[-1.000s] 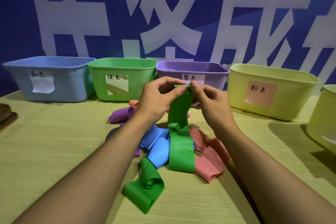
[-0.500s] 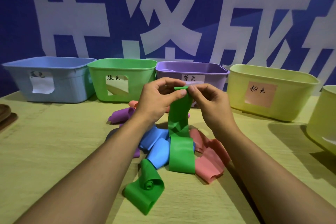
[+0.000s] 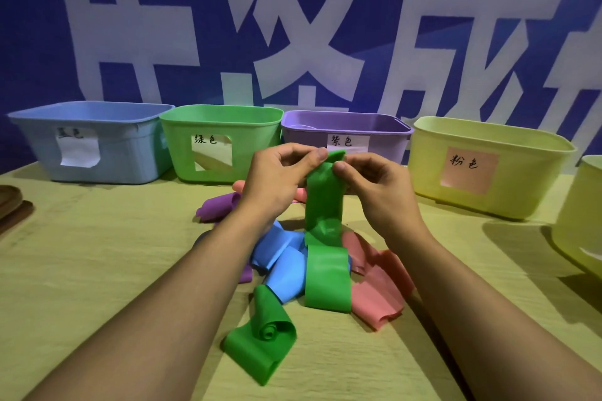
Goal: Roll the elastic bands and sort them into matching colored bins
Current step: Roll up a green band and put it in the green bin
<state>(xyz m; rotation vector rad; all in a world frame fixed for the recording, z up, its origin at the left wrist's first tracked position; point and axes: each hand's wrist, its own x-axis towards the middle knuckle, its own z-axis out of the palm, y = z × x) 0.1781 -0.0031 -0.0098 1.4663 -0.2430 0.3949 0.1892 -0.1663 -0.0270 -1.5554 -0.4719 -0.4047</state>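
Pinching top end of long green elastic band (image 3: pixel 324 205), left hand (image 3: pixel 277 182) and right hand (image 3: pixel 379 192) both closed on it. Since a second ago, edge curls slightly tighter; tail unmoved on pile. Roll barely begun; green plastic bin (image 3: pixel 221 120) waits behind.

— What's behind the table?
— A blue wall (image 3: pixel 39 26) with huge white characters (image 3: pixel 312 26) across it, cut off at the top and right edges.
— And the tabletop (image 3: pixel 97 270) itself?
— Pale yellowish wood grain, running to the wall. Soft shadows fall on it near the right edge.
— Anything at the left edge?
— A dark brown wooden piece (image 3: pixel 11 208), only partly in view.
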